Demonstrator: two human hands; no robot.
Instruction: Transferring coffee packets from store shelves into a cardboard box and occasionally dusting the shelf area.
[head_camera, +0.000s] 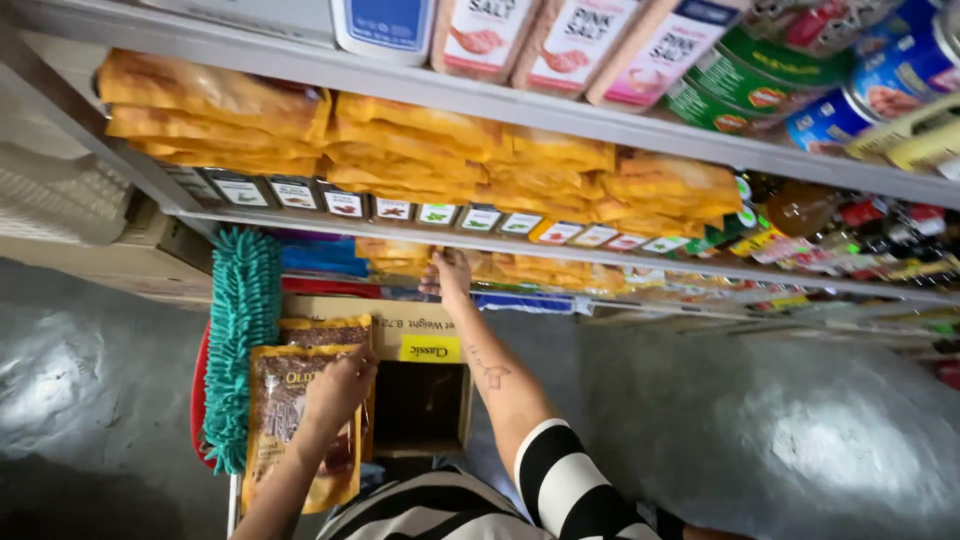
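Metal shelves (560, 108) — glossy grey floor (760, 420)

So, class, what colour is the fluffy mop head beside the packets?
Teal green mop head, clearest in the head view.

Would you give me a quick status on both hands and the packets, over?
Left hand gripping brown packet over cardboard box. Right hand reaching to orange packets on lower shelf. Teal mop head beside box, not blocking.

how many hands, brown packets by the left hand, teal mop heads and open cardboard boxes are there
hands: 2, left hand and right hand
brown packets: 2
teal mop head: 1
open cardboard box: 1
total: 6
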